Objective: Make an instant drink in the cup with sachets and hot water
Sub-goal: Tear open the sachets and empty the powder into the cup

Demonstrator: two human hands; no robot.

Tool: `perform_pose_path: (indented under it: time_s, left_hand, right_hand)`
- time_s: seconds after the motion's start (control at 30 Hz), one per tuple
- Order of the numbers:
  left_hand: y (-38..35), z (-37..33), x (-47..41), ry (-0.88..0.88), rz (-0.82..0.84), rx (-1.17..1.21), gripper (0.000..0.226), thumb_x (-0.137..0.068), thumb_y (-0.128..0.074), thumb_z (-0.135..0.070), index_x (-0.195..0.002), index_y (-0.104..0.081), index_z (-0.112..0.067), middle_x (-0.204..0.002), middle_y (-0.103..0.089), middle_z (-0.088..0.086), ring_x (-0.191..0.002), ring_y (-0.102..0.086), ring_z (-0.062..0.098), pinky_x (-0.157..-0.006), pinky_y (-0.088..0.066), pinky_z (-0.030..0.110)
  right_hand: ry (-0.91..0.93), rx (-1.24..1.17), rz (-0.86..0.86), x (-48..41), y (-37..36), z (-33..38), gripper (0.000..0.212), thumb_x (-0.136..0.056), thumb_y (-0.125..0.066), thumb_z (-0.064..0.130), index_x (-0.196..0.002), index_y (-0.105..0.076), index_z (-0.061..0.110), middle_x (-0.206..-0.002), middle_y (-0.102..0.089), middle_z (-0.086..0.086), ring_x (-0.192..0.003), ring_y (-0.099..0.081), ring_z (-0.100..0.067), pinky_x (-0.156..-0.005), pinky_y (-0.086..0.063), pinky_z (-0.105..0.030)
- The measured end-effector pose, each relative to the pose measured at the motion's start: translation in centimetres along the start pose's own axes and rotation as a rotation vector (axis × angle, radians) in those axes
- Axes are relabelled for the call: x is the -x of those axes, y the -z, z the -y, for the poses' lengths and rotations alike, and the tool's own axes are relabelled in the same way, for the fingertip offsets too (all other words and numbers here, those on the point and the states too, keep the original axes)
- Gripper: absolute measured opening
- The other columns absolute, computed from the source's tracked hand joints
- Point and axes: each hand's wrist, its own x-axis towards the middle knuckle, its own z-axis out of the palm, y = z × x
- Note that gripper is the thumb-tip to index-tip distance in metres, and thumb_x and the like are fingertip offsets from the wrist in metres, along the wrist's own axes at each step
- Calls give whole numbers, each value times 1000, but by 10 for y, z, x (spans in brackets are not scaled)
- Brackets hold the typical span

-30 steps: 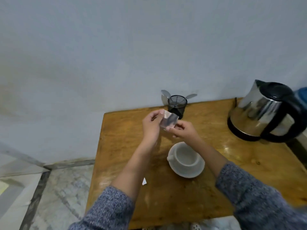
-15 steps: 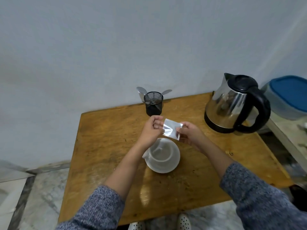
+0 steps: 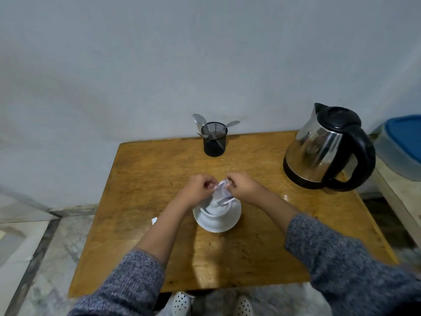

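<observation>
- A plain pale wall fills the upper half of the frame; below it a worn wooden table (image 3: 145,201) stands at the centre, with marble floor at the lower left.
- Half a second ago the sachet (image 3: 221,191) was held flat and stretched between the two hands, just above the far rim of the cup; now it hangs directly over the cup (image 3: 217,207), crumpled and blurred.
- The left hand (image 3: 197,189) and right hand (image 3: 242,187) have drawn close together, each pinching the sachet's upper edge between thumb and fingertips, the other fingers curled in.
- I judge this as tearing or tipping the sachet; whether it is open, or powder is falling, cannot be told through the blur.
- The cup sits on its saucer (image 3: 224,224) at the frame's centre, under the hands.
- The kettle (image 3: 323,147) waits untouched at right, well apart, so hot water comes later.
- A black mesh holder (image 3: 214,142) with spoons stands at the table's far edge.
- A small scrap (image 3: 155,220) lies left of the saucer.
</observation>
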Motion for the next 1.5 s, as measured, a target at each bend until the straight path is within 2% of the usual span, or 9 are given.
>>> perform_pose_path:
  time_s: [0.3,0.43,0.53,0.63,0.8,1.0,1.1,1.23,1.5]
  left_hand:
    - [-8,17,22,17,-158,101,15,-84,-59,-7,-91,-72,-9,-89,-72,14,-84,-63,27,-74,-51,36]
    - [-12,20,30,42,-293,231,11,-82,-65,-9,-88,-72,-4,-83,-71,10,-76,-59,16,-61,-40,8]
    - [-17,19,35,66,-344,318,13,-81,-66,-8,-91,-72,-3,-85,-70,8,-74,-58,13,-62,-42,10]
    - [-23,18,36,90,-369,341,16,-81,-67,-9,-95,-71,-4,-93,-72,11,-80,-61,13,-67,-44,10]
    - [-28,17,39,80,-381,309,14,-81,-66,-8,-93,-71,-4,-93,-72,13,-81,-60,16,-64,-42,7]
    - [-28,19,44,64,-414,283,13,-81,-65,-8,-92,-71,-3,-93,-71,14,-82,-59,16,-66,-41,9]
    - [-30,21,46,64,-440,292,13,-81,-65,-8,-92,-72,-3,-93,-72,15,-82,-59,16,-65,-40,7]
    - [-29,21,47,67,-432,291,14,-82,-64,-8,-93,-72,-3,-94,-71,15,-84,-61,20,-72,-45,23]
    - [-29,20,47,58,-476,293,13,-81,-64,-7,-92,-72,-2,-92,-71,15,-82,-59,16,-64,-40,5]
  right_hand:
    - [221,375,80,2,9,26,20,-89,-47,6,-104,-59,12,-85,-51,-5,-74,-50,-25,-47,-30,-27]
    - [221,321,95,2,13,30,11,-86,-54,9,-85,-61,17,-72,-49,1,-73,-56,-26,-55,-40,-32]
    - [184,377,106,4,15,31,34,-87,-59,15,-62,-39,25,-69,-42,4,-74,-55,-26,-50,-35,-28]
    - [161,419,73,7,12,30,44,-88,-59,15,-54,-34,26,-63,-38,6,-74,-54,-25,-51,-35,-28]
    - [138,413,53,10,8,32,41,-86,-61,13,-54,-37,24,-62,-40,6,-83,-60,-27,-63,-42,-34]
    - [146,460,30,12,3,34,26,-86,-60,15,-62,-51,19,-70,-52,0,-73,-54,-23,-51,-32,-26]
    - [143,416,39,11,-1,34,38,-86,-60,12,-54,-42,24,-61,-43,4,-67,-49,-22,-46,-28,-25]
    - [115,341,46,9,-4,35,16,-83,-64,10,-68,-61,14,-65,-50,0,-65,-52,-22,-51,-36,-26]
    - [94,334,36,8,-4,38,29,-83,-65,13,-57,-53,15,-59,-44,0,-55,-44,-19,-49,-33,-28]
